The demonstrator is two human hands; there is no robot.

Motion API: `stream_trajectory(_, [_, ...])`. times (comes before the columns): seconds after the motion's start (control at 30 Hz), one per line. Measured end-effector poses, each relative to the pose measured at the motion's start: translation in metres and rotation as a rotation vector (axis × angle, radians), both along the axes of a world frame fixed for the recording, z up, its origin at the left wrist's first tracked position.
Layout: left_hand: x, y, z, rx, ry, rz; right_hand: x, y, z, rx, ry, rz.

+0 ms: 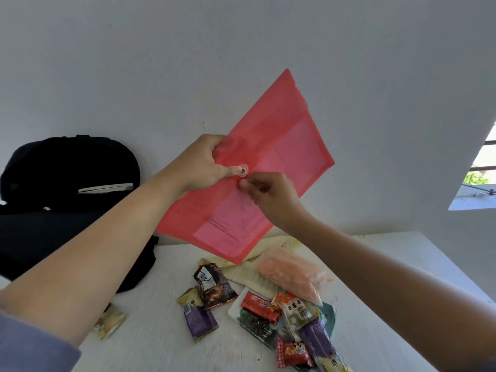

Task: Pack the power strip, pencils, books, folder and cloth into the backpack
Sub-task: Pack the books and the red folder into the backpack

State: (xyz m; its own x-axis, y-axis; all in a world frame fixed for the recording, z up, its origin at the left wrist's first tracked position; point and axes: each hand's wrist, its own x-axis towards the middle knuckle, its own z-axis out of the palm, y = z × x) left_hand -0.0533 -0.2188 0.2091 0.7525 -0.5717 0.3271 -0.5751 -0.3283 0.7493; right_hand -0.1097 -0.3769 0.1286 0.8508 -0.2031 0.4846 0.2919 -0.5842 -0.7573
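Note:
A translucent red folder [279,157] with papers inside is held up in front of the white wall. My left hand [200,163] grips its left edge, thumb lying beside the round button clasp [243,170]. Just below the clasp, my right hand [271,196] pinches the thin closure string. The black backpack [67,189] sits at the left on the table, a pale book edge [107,188] showing in its opening. A pale yellow cloth [249,267] lies on the table under the folder, partly covered by a pink plastic bag [290,275].
The white table [402,264] carries several snack packets [212,291] in the middle and front right, over a white box or book [236,310]. One more packet [110,322] lies at the front left. A window opening [480,170] is at the right.

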Motion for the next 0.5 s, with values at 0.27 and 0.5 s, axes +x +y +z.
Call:
stream_trajectory(0.27, [-0.004, 0.009, 0.006, -0.11, 0.059, -0.037, -0.004, -0.017, 0.026, 0.055, 0.06, -0.166])
stream_trajectory(0.5, [-0.011, 0.0, 0.008, -0.363, 0.063, -0.015, -0.006, -0.018, 0.032, 0.039, 0.224, -0.064])
